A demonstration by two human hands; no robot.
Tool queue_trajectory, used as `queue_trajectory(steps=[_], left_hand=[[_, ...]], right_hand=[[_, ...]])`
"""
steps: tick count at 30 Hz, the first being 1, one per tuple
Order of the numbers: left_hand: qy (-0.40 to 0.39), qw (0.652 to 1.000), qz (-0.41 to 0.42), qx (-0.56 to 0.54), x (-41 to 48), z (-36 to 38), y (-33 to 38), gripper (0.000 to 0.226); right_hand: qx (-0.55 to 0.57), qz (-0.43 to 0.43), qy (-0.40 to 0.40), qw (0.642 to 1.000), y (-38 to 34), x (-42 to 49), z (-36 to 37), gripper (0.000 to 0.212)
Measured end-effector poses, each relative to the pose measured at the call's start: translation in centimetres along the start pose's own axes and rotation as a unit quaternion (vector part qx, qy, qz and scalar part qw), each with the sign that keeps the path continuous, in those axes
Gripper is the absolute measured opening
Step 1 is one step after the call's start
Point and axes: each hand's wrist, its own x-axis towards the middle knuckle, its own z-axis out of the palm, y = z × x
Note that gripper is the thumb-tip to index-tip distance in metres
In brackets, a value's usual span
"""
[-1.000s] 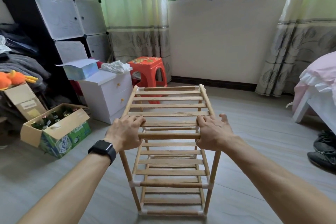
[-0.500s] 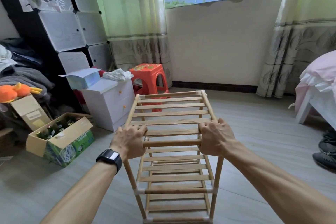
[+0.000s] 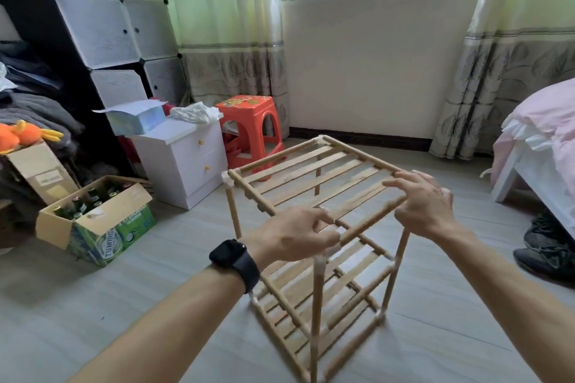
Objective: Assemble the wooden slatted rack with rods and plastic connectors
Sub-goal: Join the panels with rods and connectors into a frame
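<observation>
Wooden rack [image 3: 311, 174] stands upright on the floor [image 3: 155, 305] just past the person, a little toward 5 o'clock from the middle of the view, turned so one corner post [image 3: 315, 305] faces the camera. Three slatted tiers show, top, middle and bottom, each framed by rods, with pale plastic connectors [image 3: 227, 179] at the corners I can make out. No loose rods, slats or connectors lie on the floor in view, so the build looks essentially finished; what is left seems to be only squaring it up, pressing joints home or setting it in place. The lower joints are blurred, so whether all are seated I cannot tell.

Left hand [image 3: 292, 235], with a dark watch [image 3: 233, 256] on the wrist, is at the near corner of the top tier, its fingers [image 3: 323, 218] curled round the front rod. Right hand [image 3: 426, 205] is at the 3 o'clock corner of that tier, fingers [image 3: 404, 179] stretched fairly straight across the slat ends; whether the thumb hooks under the rod is unclear.

From the rack, a beer carton [image 3: 96, 221] sits at 9 o'clock, a white cabinet [image 3: 183, 162] at 10, a red stool [image 3: 249, 121] at 11, a bed [image 3: 544, 134] at 2 and dark shoes [image 3: 547, 246] at 3, all well apart from it
</observation>
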Motion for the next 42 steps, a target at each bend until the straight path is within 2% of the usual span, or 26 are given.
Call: queue_trajectory(steps=[2, 5, 7, 9, 11, 13, 16, 18, 20, 22, 25, 27, 29, 31, 34, 36, 42], left_hand=[[0.035, 0.997, 0.041, -0.049, 1.0, 0.1, 1.7, 0.027], [0.185, 0.98, 0.072, -0.021, 3.0, -0.9, 1.6, 0.024], [0.292, 0.955, 0.021, 0.038, 4.2, -2.0, -0.2, 0.027], [0.321, 0.937, -0.106, 0.083, 4.7, -2.8, -3.0, 0.038], [0.288, 0.926, -0.234, 0.064, 4.4, -3.1, -5.9, 0.047], [0.247, 0.927, -0.282, -0.011, 3.8, -2.8, -7.8, 0.053], [0.225, 0.944, -0.222, -0.097, 2.4, -1.0, -7.2, 0.049], [0.229, 0.951, -0.159, -0.131, 1.8, 0.7, -5.0, 0.034], [0.215, 0.959, -0.099, -0.157, 1.7, 2.5, -2.6, 0.028], [0.191, 0.966, -0.062, -0.165, 2.1, 4.0, -0.7, 0.036], [0.147, 0.983, -0.022, -0.11, 2.5, 4.9, 0.5, 0.06], [0.139, 0.99, 0.011, -0.02, 2.6, 4.8, 0.6, 0.076], [0.136, 0.985, 0.053, 0.087, 2.6, 4.4, 0.5, 0.077], [0.082, 0.992, 0.047, 0.081, 3.0, 3.9, -0.1, 0.064], [-0.004, 0.995, -0.012, -0.096, 3.0, 2.8, -1.8, 0.039], [-0.024, 0.982, -0.043, -0.183, 2.7, 2.6, -2.9, 0.036], [-0.093, 0.992, -0.047, -0.068, 2.3, 3.1, -2.7, 0.064]], right_hand=[[0.103, -0.001, 0.023, 0.994, -0.4, -1.8, -1.3, 0.042], [0.132, -0.023, 0.005, 0.991, -2.0, -4.9, -2.7, 0.055], [0.054, -0.074, -0.03, 0.995, -3.1, -7.2, -2.8, 0.063], [-0.031, -0.125, -0.088, 0.988, -3.3, -9.1, -2.1, 0.059], [-0.076, -0.176, -0.088, 0.978, -1.8, -10.4, -1.3, 0.047], [-0.1, -0.191, -0.062, 0.974, 0.6, -10.5, -1.0, 0.046], [-0.102, -0.13, -0.082, 0.983, 4.4, -9.4, -1.4, 0.048], [-0.127, -0.061, -0.063, 0.988, 6.2, -8.5, -1.8, 0.047], [-0.162, -0.004, -0.031, 0.986, 6.3, -8.0, -2.2, 0.059], [-0.139, -0.015, -0.031, 0.99, 4.8, -8.2, -2.1, 0.073], [-0.059, -0.102, -0.052, 0.992, 1.1, -9.1, -0.9, 0.071], [-0.035, -0.111, -0.038, 0.992, -0.5, -8.8, 0.1, 0.065], [-0.032, -0.116, -0.011, 0.993, -1.3, -8.0, 0.9, 0.059], [-0.044, -0.15, -0.001, 0.988, -1.3, -7.5, 1.7, 0.062], [-0.031, -0.199, -0.01, 0.979, -1.0, -6.8, 2.3, 0.069], [-0.01, -0.211, -0.002, 0.978, -0.4, -6.6, 2.3, 0.068], [0.004, -0.211, 0.009, 0.977, 1.0, -6.6, 2.1, 0.063]])
